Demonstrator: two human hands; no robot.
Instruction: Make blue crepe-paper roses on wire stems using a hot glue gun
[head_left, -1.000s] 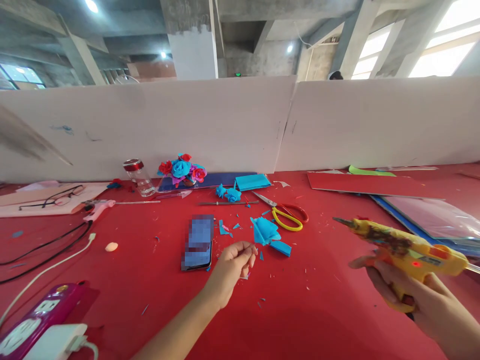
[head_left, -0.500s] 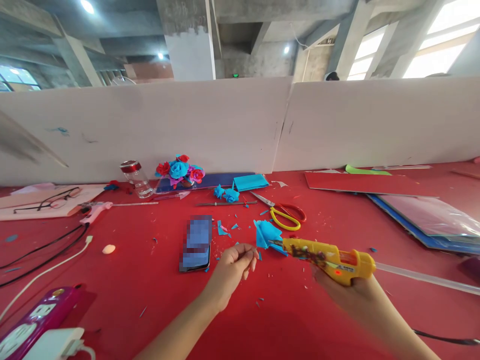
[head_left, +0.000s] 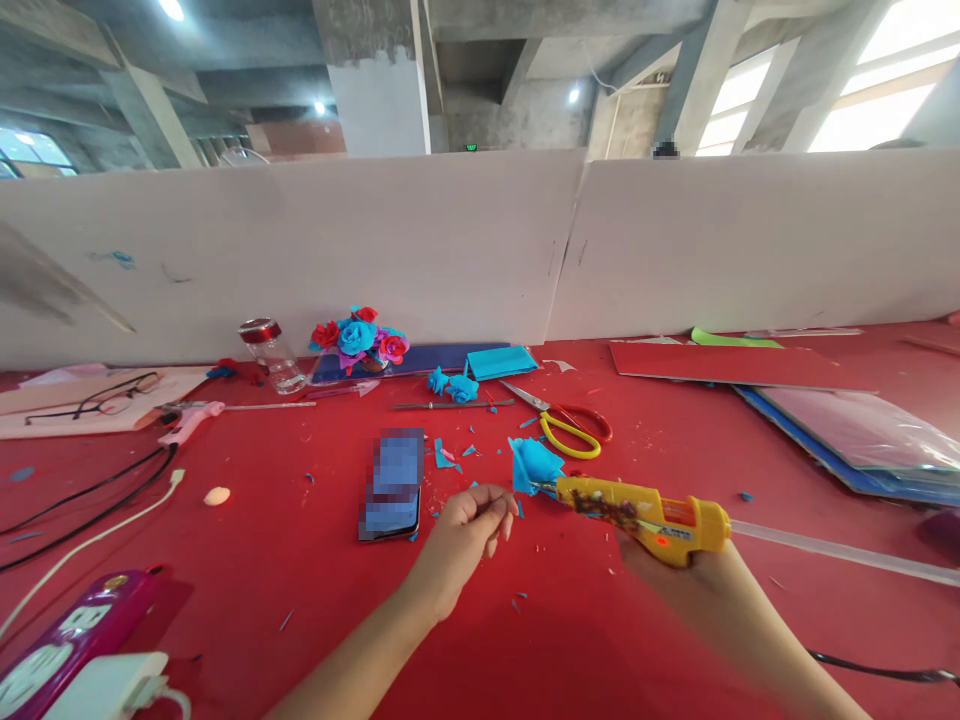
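Note:
My left hand (head_left: pixel 480 520) is closed in a pinch beside the lower left edge of a blue paper flower (head_left: pixel 537 462). Whatever sits between its fingertips is too small or hidden to make out. My right hand (head_left: pixel 667 570) is wrapped round the grip of a yellow glue gun (head_left: pixel 645 515), whose body hides most of the fingers. The gun's nozzle points left, at the lower part of the flower. From its back end a long clear glue stick (head_left: pixel 840 550) sticks out to the right.
Scissors (head_left: pixel 570 430) lie just beyond the flower, and a phone (head_left: pixel 390 485) left of my left hand. Behind are small blue flowers (head_left: pixel 457 386), a paper bouquet (head_left: pixel 360 340) and a glass bottle (head_left: pixel 274 358). A pink glue gun (head_left: pixel 191 425) and power strip (head_left: pixel 82 630) are left.
The glue gun has shifted slightly left with my right hand, its nozzle now further along the flower's lower edge. My left hand and the flower have hardly moved.

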